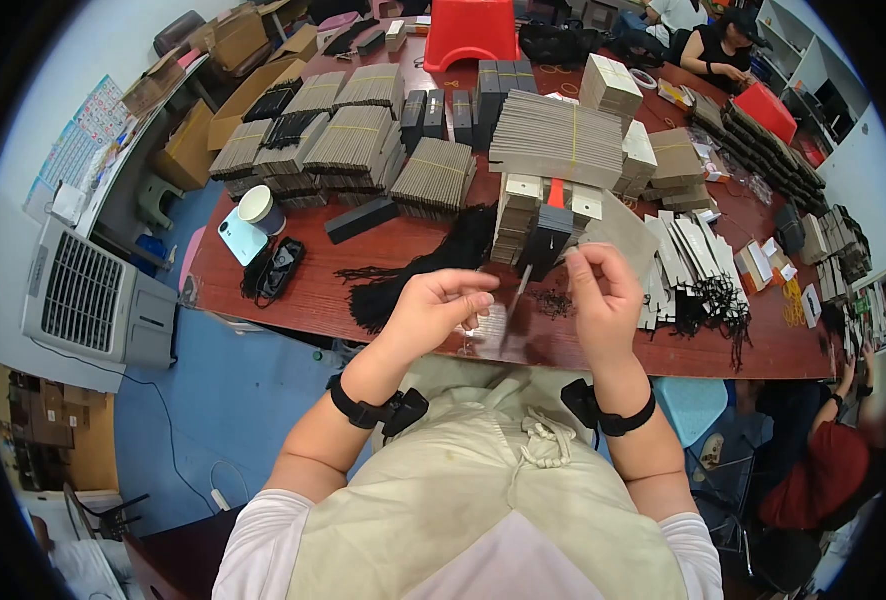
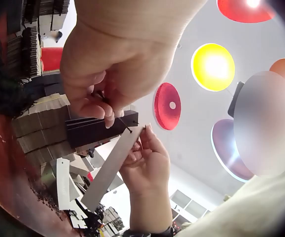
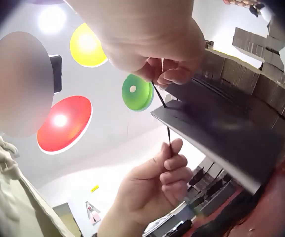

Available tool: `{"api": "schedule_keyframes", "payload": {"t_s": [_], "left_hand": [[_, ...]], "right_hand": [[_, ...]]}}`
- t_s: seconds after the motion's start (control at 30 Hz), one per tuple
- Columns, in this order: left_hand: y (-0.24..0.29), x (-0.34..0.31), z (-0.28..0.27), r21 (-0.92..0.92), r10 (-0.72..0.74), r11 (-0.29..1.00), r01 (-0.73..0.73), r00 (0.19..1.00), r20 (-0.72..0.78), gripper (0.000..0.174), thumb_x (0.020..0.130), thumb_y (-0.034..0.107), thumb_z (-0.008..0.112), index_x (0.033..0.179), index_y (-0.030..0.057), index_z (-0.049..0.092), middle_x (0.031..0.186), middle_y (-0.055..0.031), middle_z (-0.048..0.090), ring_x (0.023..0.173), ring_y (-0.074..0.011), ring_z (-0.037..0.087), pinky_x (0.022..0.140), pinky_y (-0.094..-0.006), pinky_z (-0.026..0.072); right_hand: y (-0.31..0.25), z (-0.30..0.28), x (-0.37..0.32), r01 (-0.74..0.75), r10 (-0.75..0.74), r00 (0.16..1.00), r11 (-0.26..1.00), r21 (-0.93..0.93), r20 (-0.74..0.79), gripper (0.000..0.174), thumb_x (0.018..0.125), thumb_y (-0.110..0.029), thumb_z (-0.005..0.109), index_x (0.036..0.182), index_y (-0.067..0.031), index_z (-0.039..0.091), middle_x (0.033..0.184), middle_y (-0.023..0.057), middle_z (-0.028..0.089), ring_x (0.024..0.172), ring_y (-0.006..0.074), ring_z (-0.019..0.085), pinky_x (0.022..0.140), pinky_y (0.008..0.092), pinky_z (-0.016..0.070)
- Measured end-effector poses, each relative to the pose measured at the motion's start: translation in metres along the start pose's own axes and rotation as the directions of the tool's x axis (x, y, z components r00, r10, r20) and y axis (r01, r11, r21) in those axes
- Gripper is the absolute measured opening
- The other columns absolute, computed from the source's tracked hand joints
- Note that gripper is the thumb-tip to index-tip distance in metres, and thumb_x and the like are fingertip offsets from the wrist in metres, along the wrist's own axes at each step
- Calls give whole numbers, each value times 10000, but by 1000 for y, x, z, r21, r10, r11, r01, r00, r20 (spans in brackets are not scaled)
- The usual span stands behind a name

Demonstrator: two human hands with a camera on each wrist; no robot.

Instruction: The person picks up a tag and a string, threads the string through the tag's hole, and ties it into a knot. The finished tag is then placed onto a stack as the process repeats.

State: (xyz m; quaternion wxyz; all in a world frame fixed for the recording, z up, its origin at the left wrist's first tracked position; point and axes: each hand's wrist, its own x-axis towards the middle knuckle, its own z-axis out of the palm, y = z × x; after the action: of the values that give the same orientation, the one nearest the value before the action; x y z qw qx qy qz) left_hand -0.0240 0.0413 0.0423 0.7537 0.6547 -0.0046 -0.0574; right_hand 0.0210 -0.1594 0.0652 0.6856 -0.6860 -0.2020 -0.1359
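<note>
A long flat card strip (image 2: 112,165), grey on one face and dark on the other (image 3: 221,133), is held up between both hands; the head view catches it nearly edge-on. Black cord (image 3: 159,95) runs through it near its upper end. My left hand (image 1: 441,308) pinches the cord on one side of the strip. On the other side, my right hand (image 1: 608,295) pinches the cord between thumb and fingertips, right by the strip's end. Close behind the hands stands a block of dark strips (image 1: 546,238). Left of it lies a heap of black cords (image 1: 403,280).
Banded stacks of grey strips (image 1: 558,135) rise behind the hands, with more stacks (image 1: 353,140) at back left. White strips with black cords (image 1: 698,260) lie to the right. A paper cup (image 1: 260,208) and a phone (image 1: 243,237) sit left. The table's front edge (image 1: 753,365) is near my body.
</note>
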Motion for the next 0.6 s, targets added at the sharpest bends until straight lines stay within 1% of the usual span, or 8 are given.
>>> {"api": "schedule_keyframes", "payload": {"t_s": [0.07,0.1,0.17,0.37,0.4,0.5,0.53,0.6], "left_hand": [[6,-2,1,-105,-12,994,7,999,-47,63,811,12,649,857,8,606,750,-21,631,633,-58,572,557,-199,491],[3,-1,-1,-108,26,994,-30,999,-40,67,802,1,653,844,7,602,752,-26,634,639,-62,579,567,-200,496],[-4,0,-4,-114,104,988,-106,994,-24,81,784,-21,662,819,5,594,756,-36,639,650,-71,593,586,-202,504],[9,-5,1,-99,151,985,-144,986,65,85,797,-47,630,870,-2,640,774,-41,647,732,-90,617,639,-198,508],[15,-6,2,-3,215,977,-215,971,102,113,791,-49,627,887,4,650,794,-55,647,746,-107,624,650,-209,508],[34,-9,8,263,434,832,-488,869,239,204,749,-61,625,919,38,679,848,-85,640,775,-158,626,667,-244,504],[37,-8,10,338,527,722,-603,797,297,240,720,-69,629,915,58,689,864,-86,632,775,-176,615,661,-258,500],[48,-10,17,465,679,468,-752,642,355,301,668,-74,635,907,97,704,900,-80,607,787,-200,581,658,-278,486]], "right_hand": [[4,-5,-2,-66,69,997,993,98,-30,54,861,-20,577,825,10,549,833,30,531,645,67,483,519,213,388],[2,-6,-1,-166,174,985,936,311,3,46,859,-24,568,829,-1,544,834,38,534,643,78,483,514,219,386],[-4,-6,3,-338,344,930,664,667,128,28,856,-32,551,836,-22,535,835,53,541,637,100,482,505,230,384],[12,-25,5,-591,254,798,147,793,547,136,880,-132,482,888,-14,550,846,94,569,594,139,489,455,244,356],[12,-27,5,-619,224,774,66,783,593,163,883,-130,472,921,-2,566,843,100,576,576,140,487,448,244,351],[10,-33,0,-664,139,747,200,721,650,270,881,-92,460,1095,29,572,809,113,601,500,138,483,436,249,357],[10,-33,-1,-641,117,759,305,704,640,354,882,-53,461,1221,32,518,801,132,628,450,127,476,433,237,373],[6,-32,-3,-608,147,769,467,642,622,344,879,-40,492,1214,33,525,815,134,637,464,124,505,441,228,394]]}}
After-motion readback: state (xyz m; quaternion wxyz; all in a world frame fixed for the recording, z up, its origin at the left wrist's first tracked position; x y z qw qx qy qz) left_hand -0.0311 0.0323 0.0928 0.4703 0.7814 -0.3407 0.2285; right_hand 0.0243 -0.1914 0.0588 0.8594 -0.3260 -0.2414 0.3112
